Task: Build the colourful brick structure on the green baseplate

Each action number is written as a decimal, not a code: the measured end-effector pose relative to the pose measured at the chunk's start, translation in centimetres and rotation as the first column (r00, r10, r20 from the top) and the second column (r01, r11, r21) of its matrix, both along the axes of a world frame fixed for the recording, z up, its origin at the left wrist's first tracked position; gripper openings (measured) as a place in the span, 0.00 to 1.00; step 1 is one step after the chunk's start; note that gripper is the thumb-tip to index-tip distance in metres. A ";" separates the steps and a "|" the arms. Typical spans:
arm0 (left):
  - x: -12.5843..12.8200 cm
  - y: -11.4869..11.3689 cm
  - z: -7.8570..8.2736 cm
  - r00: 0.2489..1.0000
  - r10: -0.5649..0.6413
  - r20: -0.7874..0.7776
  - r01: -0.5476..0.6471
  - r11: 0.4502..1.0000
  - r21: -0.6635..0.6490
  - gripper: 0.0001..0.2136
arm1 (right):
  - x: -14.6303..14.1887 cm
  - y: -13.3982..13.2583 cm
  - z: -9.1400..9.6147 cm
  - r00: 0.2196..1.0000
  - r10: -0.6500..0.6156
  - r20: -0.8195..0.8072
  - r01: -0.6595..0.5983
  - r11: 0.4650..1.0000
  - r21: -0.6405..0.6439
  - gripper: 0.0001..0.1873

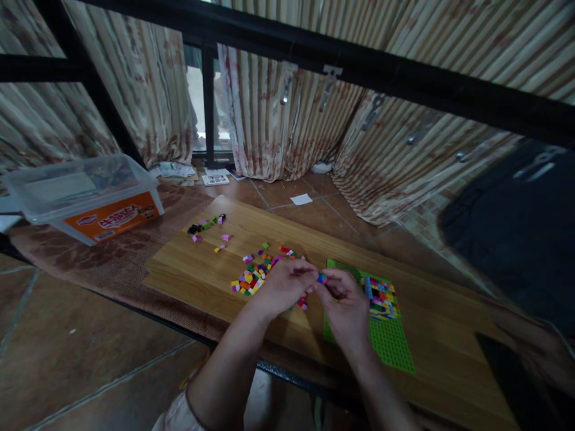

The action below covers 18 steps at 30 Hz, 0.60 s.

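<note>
My left hand [283,287] and my right hand [345,305] meet over a wooden board [202,269], fingers pinched together on a few small joined bricks [322,278], blue and pink. Under my right hand lies a green studded baseplate [390,344] with several coloured bricks [381,296] built onto its far part. A pile of loose small bricks [256,275] in many colours lies just left of my left hand. A few more loose bricks [206,226] are scattered near the board's far left corner.
A clear plastic tub with an orange label [85,194] stands at the left on a brown mat. Striped curtains [278,120] and a black metal frame [359,60] rise behind. Papers [215,178] lie on the tiled floor. A dark object [516,239] fills the right.
</note>
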State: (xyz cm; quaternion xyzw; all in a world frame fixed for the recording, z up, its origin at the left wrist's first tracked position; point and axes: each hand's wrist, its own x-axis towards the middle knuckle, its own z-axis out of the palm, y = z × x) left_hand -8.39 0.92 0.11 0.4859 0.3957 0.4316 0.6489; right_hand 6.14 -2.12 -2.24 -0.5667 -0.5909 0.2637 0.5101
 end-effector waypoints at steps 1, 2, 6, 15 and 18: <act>0.2 -0.1 0.0 1.000 -0.020 0.010 0.020 1.000 -0.015 0.06 | 0.0 -0.2 0.3 0.999 0.025 -0.039 -0.026 0.999 -0.027 0.13; 0.4 -0.3 0.1 0.999 -0.029 0.013 0.030 0.999 -0.025 0.06 | 0.1 -0.4 0.6 0.996 0.049 -0.071 -0.053 0.997 -0.054 0.14; 0.5 -0.5 0.3 0.999 -0.051 -0.013 0.051 0.998 -0.031 0.06 | 0.7 -1.0 1.3 0.988 0.090 -0.127 -0.105 0.988 -0.116 0.15; 0.5 -0.8 0.5 0.984 -0.073 -0.162 0.083 0.995 0.052 0.07 | 1.1 -1.0 1.0 0.945 0.143 -0.293 -0.203 0.962 -0.185 0.09; 0.6 -0.8 0.5 0.972 -0.107 -0.209 0.119 0.992 0.044 0.06 | 0.7 -1.0 1.0 0.872 0.067 -0.485 -0.215 0.942 -0.257 0.10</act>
